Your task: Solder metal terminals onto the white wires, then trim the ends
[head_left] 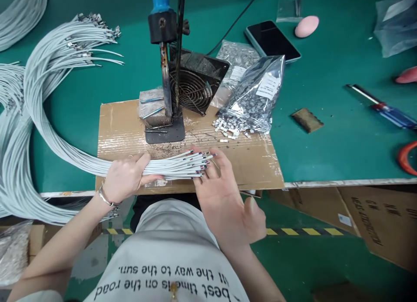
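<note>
My left hand (125, 177) grips a bundle of grey-white cables (172, 166) near their stripped ends, over a sheet of cardboard (124, 128). The ends (203, 160) fan out to the right. My right hand (224, 197) lies flat, fingers spread, with the fingertips against those ends. The bundle curves away left across the green table (325, 132) and loops back to crimped ends (97, 24) at the top left. Behind the hands stands a soldering iron with a blue handle (162, 15) clamped upright on a black base (164, 130).
A small black fan (195, 82) sits behind the stand. A clear bag of small metal terminals (254, 97) has spilled several onto the cardboard. A phone (272, 40), a pink object (306, 26), a blue screwdriver (387, 111) and a brown pad (307, 120) lie at the right. More cables (19, 11) lie far left.
</note>
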`<state>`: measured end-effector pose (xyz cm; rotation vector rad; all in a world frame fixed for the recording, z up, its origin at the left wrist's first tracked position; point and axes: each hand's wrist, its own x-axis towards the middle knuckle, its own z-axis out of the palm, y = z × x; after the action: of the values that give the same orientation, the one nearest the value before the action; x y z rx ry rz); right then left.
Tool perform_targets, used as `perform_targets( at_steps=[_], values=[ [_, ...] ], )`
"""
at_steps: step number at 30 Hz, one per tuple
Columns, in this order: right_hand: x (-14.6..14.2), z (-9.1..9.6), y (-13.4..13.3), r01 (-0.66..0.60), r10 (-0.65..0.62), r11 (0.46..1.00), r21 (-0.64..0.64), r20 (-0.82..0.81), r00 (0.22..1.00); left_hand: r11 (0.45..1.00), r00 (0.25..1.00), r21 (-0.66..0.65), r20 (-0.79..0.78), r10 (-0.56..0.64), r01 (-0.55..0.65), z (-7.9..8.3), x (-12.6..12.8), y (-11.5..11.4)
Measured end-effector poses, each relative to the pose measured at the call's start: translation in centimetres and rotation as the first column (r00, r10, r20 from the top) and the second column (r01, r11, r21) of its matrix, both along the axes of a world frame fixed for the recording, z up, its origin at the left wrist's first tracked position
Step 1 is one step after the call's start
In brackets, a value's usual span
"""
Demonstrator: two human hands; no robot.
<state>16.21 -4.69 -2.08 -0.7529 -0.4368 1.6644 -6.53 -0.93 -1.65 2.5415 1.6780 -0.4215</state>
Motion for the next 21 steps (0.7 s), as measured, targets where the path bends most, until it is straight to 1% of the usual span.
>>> perform_targets(
  at_steps=[3, 6, 8, 9, 10, 11, 12, 13, 14, 15, 16, 17, 19, 21],
  values=[
    [0.4, -1.0, 0.6, -0.004, -0.001, 0.997, 0.073, 0.073, 0.997, 0.999, 1.000, 0.026, -0.004, 0.019, -0.019, 0.0, 0.2, 0.2],
    [1.4, -1.8, 1.4, 0.003, -0.040, 0.983, 0.181, 0.198, 0.979, 0.997, 0.999, 0.053, -0.021, 0.050, -0.049, -0.4, 0.5, 0.4],
    [2.7, -2.2, 1.8, 0.043, -0.127, 0.963, 0.266, 0.306, 0.944, 0.992, 0.997, 0.103, -0.027, 0.074, -0.071, -0.6, 0.8, 0.4],
    [3.7, -2.3, 2.0, 0.080, -0.196, 0.949, 0.306, 0.368, 0.909, 0.986, 0.996, 0.143, -0.022, 0.084, -0.080, -0.8, 0.9, 0.4],
    [4.9, -2.5, 2.1, 0.128, -0.278, 0.932, 0.341, 0.440, 0.854, 0.976, 0.995, 0.194, -0.009, 0.097, -0.094, -0.9, 0.9, 0.3],
    [6.3, -2.6, 2.2, 0.183, -0.368, 0.911, 0.370, 0.528, 0.766, 0.963, 0.995, 0.248, 0.013, 0.100, -0.100, -1.1, 0.8, 0.3],
    [7.9, -2.8, 2.3, 0.242, -0.451, 0.887, 0.394, 0.620, 0.643, 0.950, 0.996, 0.297, 0.036, 0.086, -0.093, -1.2, 0.7, 0.4],
    [9.8, -2.9, 2.4, 0.306, -0.516, 0.856, 0.416, 0.709, 0.481, 0.933, 0.997, 0.351, 0.057, 0.059, -0.076, -1.5, 0.5, 0.5],
    [12.0, -3.0, 2.6, 0.366, -0.549, 0.819, 0.442, 0.789, 0.276, 0.916, 0.998, 0.400, 0.068, 0.011, -0.037, -1.8, 0.2, 0.6],
    [14.4, -3.0, 2.7, 0.412, -0.551, 0.790, 0.454, 0.821, 0.150, 0.899, 0.994, 0.438, 0.083, -0.071, 0.028, -2.1, -0.2, 0.9],
    [17.0, -3.0, 2.9, 0.447, -0.548, 0.762, 0.469, 0.834, 0.059, 0.877, 0.985, 0.478, 0.123, -0.121, 0.048, -2.4, -0.5, 1.1],
    [19.7, -2.9, 3.2, 0.477, -0.533, 0.734, 0.483, 0.845, -0.036, 0.859, 0.973, 0.511, 0.184, -0.137, 0.025, -2.7, -0.7, 1.2],
    [24.9, -2.5, 3.9, 0.522, -0.452, 0.696, 0.493, 0.866, -0.215, 0.851, 0.938, 0.525, 0.303, -0.166, -0.019, -3.1, -0.9, 1.1],
    [29.4, -2.1, 5.0, 0.536, -0.322, 0.697, 0.476, 0.876, -0.359, 0.837, 0.904, 0.544, 0.383, -0.189, -0.056, -3.0, -0.8, 0.3]
  ],
)
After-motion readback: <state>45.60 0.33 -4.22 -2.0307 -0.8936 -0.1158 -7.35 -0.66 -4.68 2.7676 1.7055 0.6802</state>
